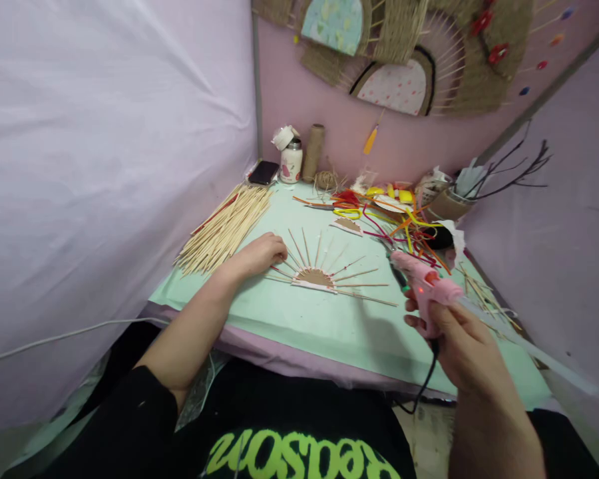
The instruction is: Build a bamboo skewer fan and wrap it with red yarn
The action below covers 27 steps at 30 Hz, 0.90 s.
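A half-round brown cardboard piece (pixel 315 277) lies on the pale green table (pixel 299 319), with several thin wooden sticks (pixel 352 274) fanning out from it. My left hand (pixel 258 255) rests on the table at the fan's left edge, fingers curled over the ends of the leftmost sticks. My right hand (pixel 454 336) is closed round the handle of a pink glue gun (pixel 424 283), held above the table to the right of the fan, nozzle pointing left and away. Its black cord hangs down below the hand.
A pile of wooden sticks (pixel 227 227) lies at the table's left. At the back stand a small jar (pixel 291 161), a twine spool (pixel 313 152) and a black phone (pixel 263 172). Coloured pipe cleaners (pixel 379 216) and clutter fill the back right. Fabric walls close in both sides.
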Available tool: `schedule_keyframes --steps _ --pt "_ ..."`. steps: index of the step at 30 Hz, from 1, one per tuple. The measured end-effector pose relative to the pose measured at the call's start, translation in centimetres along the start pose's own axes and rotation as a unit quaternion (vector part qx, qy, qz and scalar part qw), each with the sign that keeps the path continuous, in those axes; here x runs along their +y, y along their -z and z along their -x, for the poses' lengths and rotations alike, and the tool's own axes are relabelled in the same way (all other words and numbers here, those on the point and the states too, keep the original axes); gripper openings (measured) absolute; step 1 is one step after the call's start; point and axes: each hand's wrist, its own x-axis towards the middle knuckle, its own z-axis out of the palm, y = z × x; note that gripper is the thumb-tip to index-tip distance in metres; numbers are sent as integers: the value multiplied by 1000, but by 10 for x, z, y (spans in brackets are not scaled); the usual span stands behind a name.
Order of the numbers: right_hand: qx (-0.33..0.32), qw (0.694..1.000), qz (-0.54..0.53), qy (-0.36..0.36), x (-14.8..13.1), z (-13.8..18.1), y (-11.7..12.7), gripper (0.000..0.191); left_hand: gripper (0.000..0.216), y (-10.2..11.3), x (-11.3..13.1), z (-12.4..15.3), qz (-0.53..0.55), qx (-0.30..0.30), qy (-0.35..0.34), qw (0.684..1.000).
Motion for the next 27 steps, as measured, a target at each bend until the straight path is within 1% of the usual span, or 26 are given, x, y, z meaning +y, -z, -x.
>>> schedule_keyframes --steps 3,6,9,14,16,21,24,27 --pt "-91 993 -52 -48 -4 5 -30 45 15 -1 -2 0 0 -10 -5 1000" --pt "-149 986 -61 -53 -2 5 -49 43 16 -1 -2 0 -1 -4 -15 1000" --pt "-188 979 -53 -53 4 3 -58 41 15 0 0 0 -12 4 -18 1000" --pt "-252 966 7 -51 11 7 -67 42 14 4 4 1 -46 0 -10 999" --pt "-263 963 22 -56 11 9 -71 45 14 4 4 1 -56 -6 0 998" --pt "-252 965 38 -55 14 13 -80 46 15 6 11 3 -56 -15 6 998" --pt "-252 966 36 -53 18 13 -79 46 15 10 17 8 -48 -12 8 999" --pt "-254 965 32 -51 21 12 -75 46 12 16 16 14 -38 -29 19 999"
